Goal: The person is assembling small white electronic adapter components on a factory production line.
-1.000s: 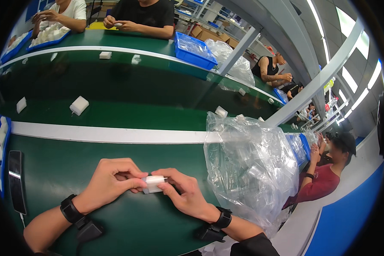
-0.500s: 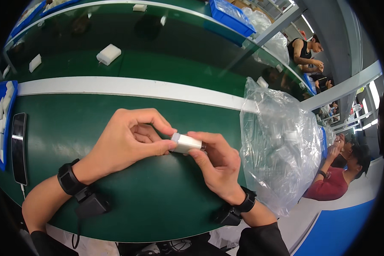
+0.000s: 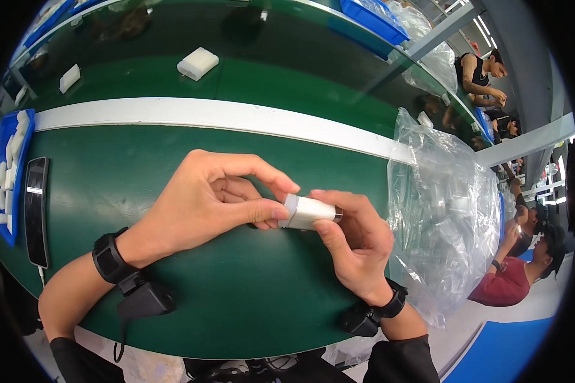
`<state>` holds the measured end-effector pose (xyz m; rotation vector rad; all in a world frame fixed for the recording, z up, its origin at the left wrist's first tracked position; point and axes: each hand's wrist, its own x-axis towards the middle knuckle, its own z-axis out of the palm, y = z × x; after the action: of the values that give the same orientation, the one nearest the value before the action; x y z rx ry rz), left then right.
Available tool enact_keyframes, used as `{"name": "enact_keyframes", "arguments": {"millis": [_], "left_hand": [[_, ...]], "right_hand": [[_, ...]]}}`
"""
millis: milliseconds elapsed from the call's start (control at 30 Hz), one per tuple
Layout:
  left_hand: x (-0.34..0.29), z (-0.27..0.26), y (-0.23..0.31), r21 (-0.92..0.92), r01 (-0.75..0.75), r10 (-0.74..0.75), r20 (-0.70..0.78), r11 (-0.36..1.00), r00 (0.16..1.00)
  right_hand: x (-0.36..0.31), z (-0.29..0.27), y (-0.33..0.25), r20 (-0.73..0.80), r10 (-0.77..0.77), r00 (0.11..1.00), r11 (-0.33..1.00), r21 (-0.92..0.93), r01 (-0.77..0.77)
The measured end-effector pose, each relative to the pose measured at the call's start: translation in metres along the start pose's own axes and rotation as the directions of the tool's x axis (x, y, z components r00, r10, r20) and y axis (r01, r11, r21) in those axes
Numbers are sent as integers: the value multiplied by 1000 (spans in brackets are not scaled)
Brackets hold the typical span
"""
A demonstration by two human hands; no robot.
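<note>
A small white box-shaped piece [image 3: 312,213] lies sideways between my two hands, above the green tabletop. Its left end is a grey cap [image 3: 291,207]; a clear, darker tip shows at the other end. My left hand [image 3: 220,195] pinches the grey end, thumb in front and index finger at the top edge. Fingers of my right hand [image 3: 358,239] wrap the right part, with the thumb against the near side. The underside of the piece is hidden.
Left of my arm, a black phone [image 3: 37,210] on a cable lies beside a blue tray [image 3: 20,191] of white pieces. A large clear plastic bag [image 3: 444,223] stands right. Beyond the white rail [image 3: 217,115], white pieces [image 3: 198,63] lie on a green surface. Co-workers sit far right.
The whole view has shifted, so the table and belt pieces appear farther right. Both hands keep the white piece between them, with little visible change in grip.
</note>
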<state>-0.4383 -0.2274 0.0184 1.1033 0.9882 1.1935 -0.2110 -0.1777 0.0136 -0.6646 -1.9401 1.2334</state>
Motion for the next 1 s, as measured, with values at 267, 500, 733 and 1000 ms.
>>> {"name": "enact_keyframes", "arguments": {"millis": [267, 500, 733, 1000], "left_hand": [[0, -4, -1, 156, -21, 18, 18, 988, 1000], [0, -4, -5, 136, -96, 77, 139, 986, 987], [-12, 1, 6, 128, 6, -51, 352, 992, 935], [-13, -1, 4, 136, -205, 168, 241, 969, 956]], "right_hand": [[2, -2, -3, 24, -7, 1000, 989, -148, 11], [1, -8, -10, 139, 132, 982, 991, -26, -130], [-9, 9, -2, 149, 202, 968, 828, 502, -251], [0, 3, -11, 217, 41, 975, 917, 379, -123]]}}
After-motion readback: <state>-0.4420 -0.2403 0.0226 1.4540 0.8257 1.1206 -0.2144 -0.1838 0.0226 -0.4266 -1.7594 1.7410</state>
